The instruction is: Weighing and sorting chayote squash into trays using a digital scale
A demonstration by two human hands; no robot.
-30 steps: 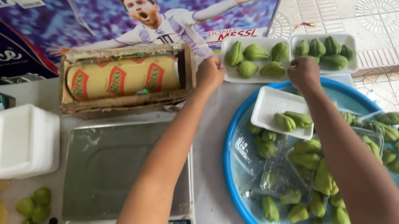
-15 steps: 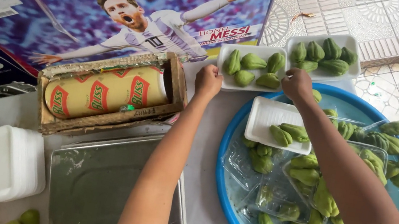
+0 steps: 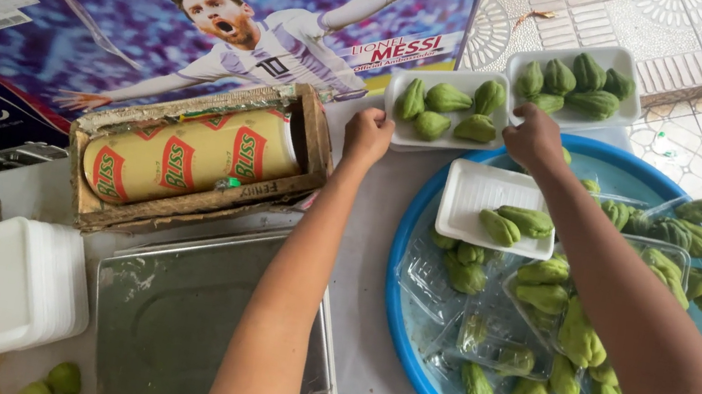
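A: How is the tray [image 3: 442, 136] gripped?

B: It is grasped at both ends: the left hand [image 3: 368, 136] is closed on its left edge and the right hand [image 3: 534, 138] on its right corner. The tray is set on the table [image 3: 368, 323] just above the blue basin [image 3: 405, 330], touching a second filled tray [image 3: 617, 113] on its right.

A: How far along is the packing judged to be?

B: Two trays appear done and one is started. Five green fruits [image 3: 448, 99] are counted in the held tray and about six in the far one. Two are laid in the third tray [image 3: 475, 194], which rests in the basin. Most of the work seems left: roughly two dozen loose fruits are seen in the basin, some hidden under clear plastic, so an exact count cannot be given.

A: What else is laid out?

B: One stack of empty trays [image 3: 13, 288] is seen at the left, one scale [image 3: 186, 331] below the left arm, and one wooden box [image 3: 186, 160] holding a yellow film roll [image 3: 187, 155]. No wrap is seen on any filled tray
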